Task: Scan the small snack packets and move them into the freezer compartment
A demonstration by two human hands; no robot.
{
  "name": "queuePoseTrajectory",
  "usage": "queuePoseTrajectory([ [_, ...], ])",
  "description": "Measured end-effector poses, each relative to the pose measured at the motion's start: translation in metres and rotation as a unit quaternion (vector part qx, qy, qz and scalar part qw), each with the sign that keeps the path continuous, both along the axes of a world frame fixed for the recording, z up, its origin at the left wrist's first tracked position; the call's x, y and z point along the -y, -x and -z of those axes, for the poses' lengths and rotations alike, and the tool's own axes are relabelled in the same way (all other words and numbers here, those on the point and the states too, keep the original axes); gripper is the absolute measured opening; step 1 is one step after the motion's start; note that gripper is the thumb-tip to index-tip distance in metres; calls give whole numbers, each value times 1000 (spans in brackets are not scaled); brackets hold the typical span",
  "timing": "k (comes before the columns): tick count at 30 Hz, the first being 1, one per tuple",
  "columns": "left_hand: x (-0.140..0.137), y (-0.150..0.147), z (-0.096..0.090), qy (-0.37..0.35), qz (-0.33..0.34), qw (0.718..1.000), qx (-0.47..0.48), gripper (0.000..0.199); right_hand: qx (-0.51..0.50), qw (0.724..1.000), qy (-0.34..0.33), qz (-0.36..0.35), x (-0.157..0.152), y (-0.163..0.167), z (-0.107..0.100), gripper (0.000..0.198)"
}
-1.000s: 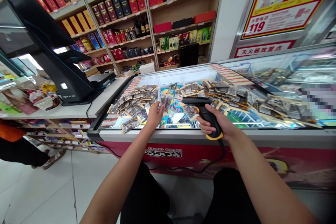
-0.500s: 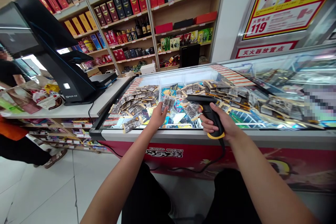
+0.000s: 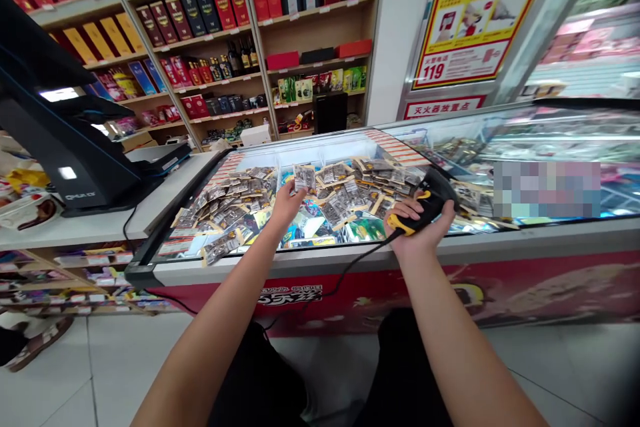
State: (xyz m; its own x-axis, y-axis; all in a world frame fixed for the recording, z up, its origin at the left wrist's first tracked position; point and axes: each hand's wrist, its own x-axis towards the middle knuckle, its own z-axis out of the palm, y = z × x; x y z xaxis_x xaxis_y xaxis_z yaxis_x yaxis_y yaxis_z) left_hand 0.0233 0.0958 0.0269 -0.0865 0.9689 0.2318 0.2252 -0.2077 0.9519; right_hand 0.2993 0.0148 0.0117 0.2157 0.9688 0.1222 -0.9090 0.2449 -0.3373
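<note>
- Tall shelving [image 3: 310, 33] lines the wall facing you, with boxes, bottles and bagged goods in rows.
- Below it, right in front of you, runs the chest freezer [image 3: 325, 255], with a glass top and a red front panel; your legs are close to its front.
- To the left, the worktop [image 3: 150, 207] stands end-on just beside the freezer.
- On that worktop is a black machine [image 3: 75, 173] with a slanting stand, partly cut off by the left edge of the view.
- A red and yellow poster [image 3: 460, 13] marked 119 hangs beyond the freezer, right of the shelving.
- Small dark-and-beige packets are heaped across the glass: a left pile [image 3: 235, 193] and a right pile [image 3: 375, 177].
- Your right grip [image 3: 417, 240] is clamped around the scanner below, over the right part of the glass.
- Your left grip [image 3: 289, 203] is pinched on a single packet, above the glass between the two piles.
- The black and yellow scanner [image 3: 437, 188] lies tilted in your right grip, its cable [image 3: 357, 259] dropping left across the freezer's front.
- A loose packet [image 3: 221, 248] lies at the freezer's front rim, near the left corner.
- The held packet [image 3: 304, 177] turns a face towards you, well apart from the scanner; you cannot tell whether it touches the packets behind.
</note>
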Motion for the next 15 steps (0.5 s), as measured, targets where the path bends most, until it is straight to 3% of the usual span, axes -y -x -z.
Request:
queuePoseTrajectory([
  [4, -28, -35, -22, 29, 39, 997, 53, 13, 9, 999, -13, 36, -5, -29, -2, 37],
  [8, -56, -67, -39, 33, 24, 999, -12, 20, 65, 998, 0, 27, -2, -39, -6, 38],
  [12, -66, -92, -50, 5, -8, 986, -164, 23, 94, 996, -7, -4, -2, -31, -7, 43],
  [15, -58, -100, -54, -63, -12, 936, -345, 37, 81, 996, -11, -28, -4, -28, -7, 42],
])
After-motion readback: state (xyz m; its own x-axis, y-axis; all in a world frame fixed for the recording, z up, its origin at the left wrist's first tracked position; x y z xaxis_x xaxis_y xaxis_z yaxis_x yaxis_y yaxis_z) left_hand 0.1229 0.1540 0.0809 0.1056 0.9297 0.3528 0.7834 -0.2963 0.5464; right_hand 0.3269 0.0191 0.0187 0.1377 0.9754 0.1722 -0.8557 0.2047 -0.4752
